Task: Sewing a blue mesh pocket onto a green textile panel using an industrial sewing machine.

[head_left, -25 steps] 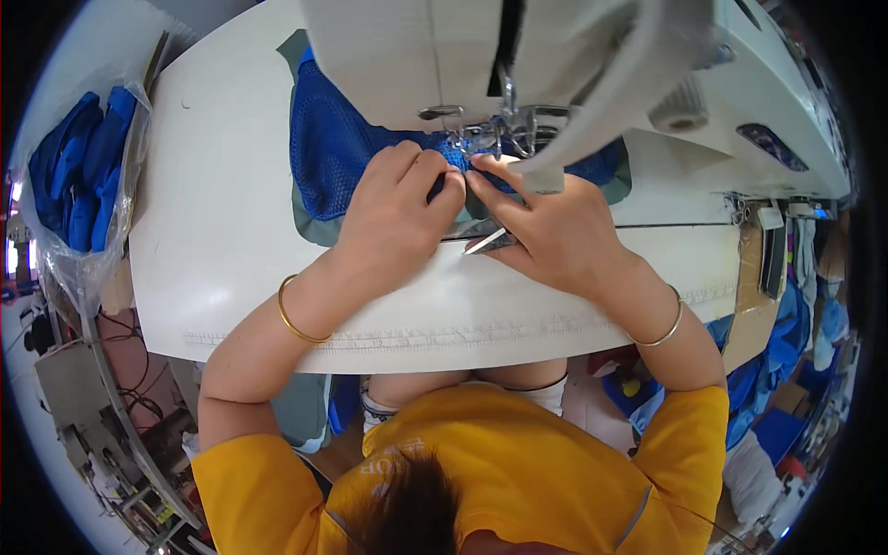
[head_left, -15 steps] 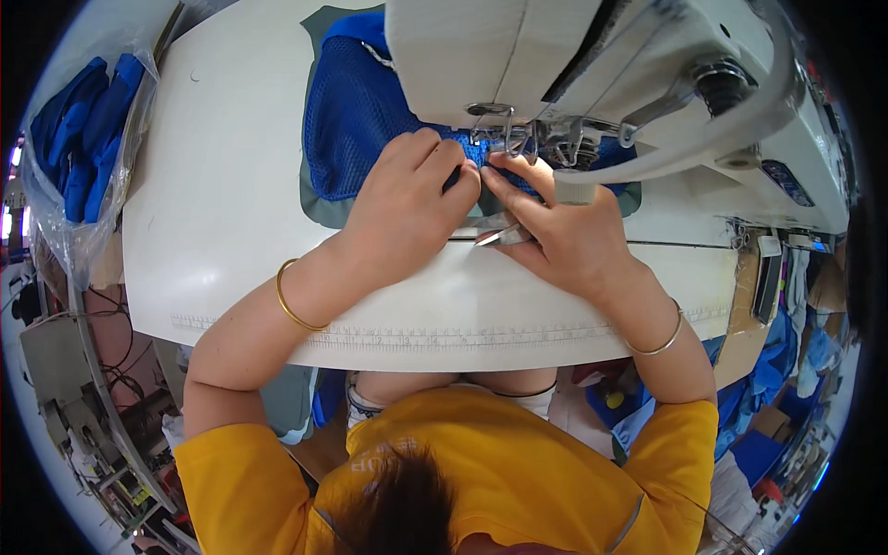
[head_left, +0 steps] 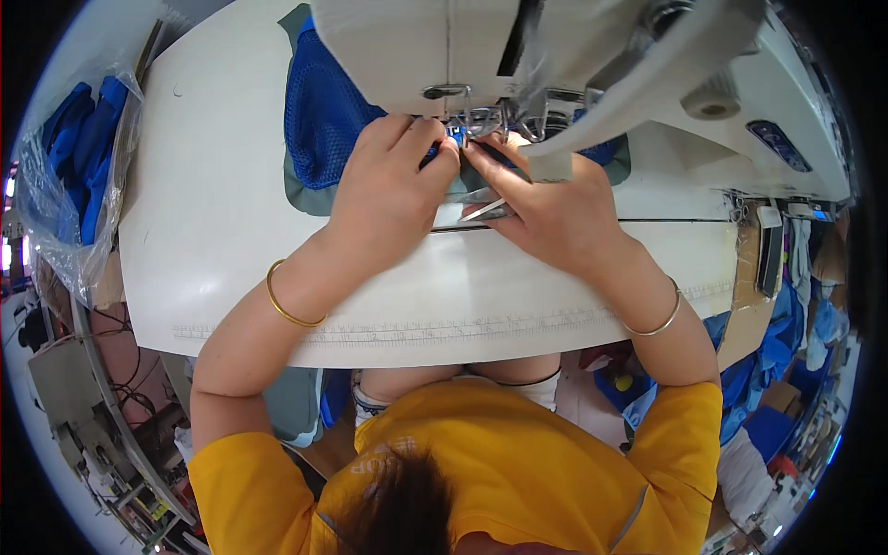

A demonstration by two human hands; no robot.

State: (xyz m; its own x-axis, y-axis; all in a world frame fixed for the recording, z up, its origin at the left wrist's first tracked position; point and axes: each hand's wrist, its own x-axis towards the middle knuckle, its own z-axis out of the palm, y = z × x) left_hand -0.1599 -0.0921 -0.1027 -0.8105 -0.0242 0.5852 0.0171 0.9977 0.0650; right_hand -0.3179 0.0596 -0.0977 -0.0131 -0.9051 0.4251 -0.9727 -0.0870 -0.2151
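Note:
Blue mesh fabric [head_left: 321,116] with a grey-green piece under it [head_left: 310,198] lies beneath the head of a white sewing machine [head_left: 398,55]. My left hand [head_left: 393,180] is closed, pinching the fabric's edge just left of the lit presser foot [head_left: 465,128]. My right hand [head_left: 564,208] has its index finger and thumb side close to the foot, fingertips pressing on the fabric. Tucked in the same hand is a pair of thread snips [head_left: 486,211], blades pointing left. The needle and the fabric between my fingertips are mostly hidden.
A ruler strip [head_left: 416,333] runs along the front of the white table [head_left: 213,231]. At the left hangs a clear plastic bag [head_left: 79,176] of blue pieces. Blue cloth [head_left: 758,370] is heaped below the table's right end. A curved pale machine part [head_left: 666,83] arches over my right hand.
The view has shifted a little, so the machine sits further left and higher in the picture. Both hands stay at the presser foot with the fabric, and the snips remain in my right hand.

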